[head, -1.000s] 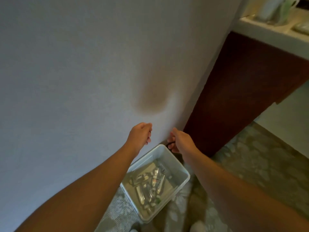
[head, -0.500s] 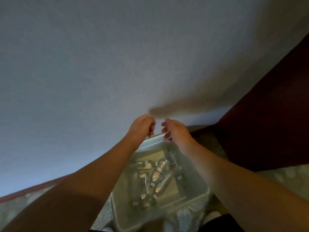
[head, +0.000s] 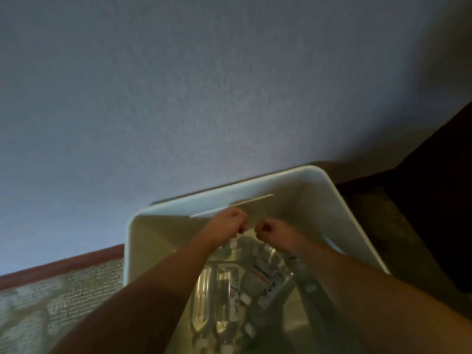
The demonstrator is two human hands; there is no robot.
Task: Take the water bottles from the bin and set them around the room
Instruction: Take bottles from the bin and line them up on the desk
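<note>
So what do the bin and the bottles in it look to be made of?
The bin looks like smooth white moulded plastic: rounded rim, slight sheen. The bottles look like clear plastic with white caps and printed labels; you can see through them. Blur leaves both uncertain.

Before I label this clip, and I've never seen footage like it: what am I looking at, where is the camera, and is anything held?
There is no machine here: the camera sits on a person's head, looking down along both bare arms. On the floor by the wall stands a white plastic bin with clear water bottles lying in it. The left hand and right hand hang over the bin with fingers curled. The picture is too blurred to show whether either grip closes on anything.
</note>
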